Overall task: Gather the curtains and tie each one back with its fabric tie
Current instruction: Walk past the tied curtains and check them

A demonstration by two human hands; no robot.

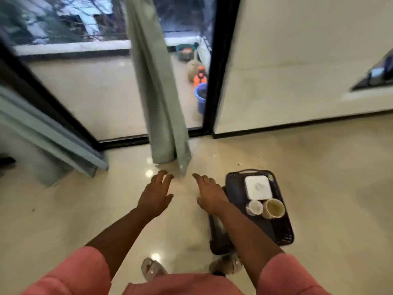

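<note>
The gathered green curtain (pixel 157 88) hangs before the glass door (pixel 85 92), its hem just beyond both hands. The left hand (pixel 156 196) and right hand (pixel 209 195) reach forward, fingers spread, holding nothing. A dark basket (pixel 282 235) sits right.

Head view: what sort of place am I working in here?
Probably a home living space beside a balcony: a glass sliding door with a green curtain, a polished tile floor, and a basket holding cups.

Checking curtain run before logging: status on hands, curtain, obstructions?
Left hand and right hand open, empty. Green curtain hangs loose ahead, untied. Dark basket with cups on floor, right.
</note>
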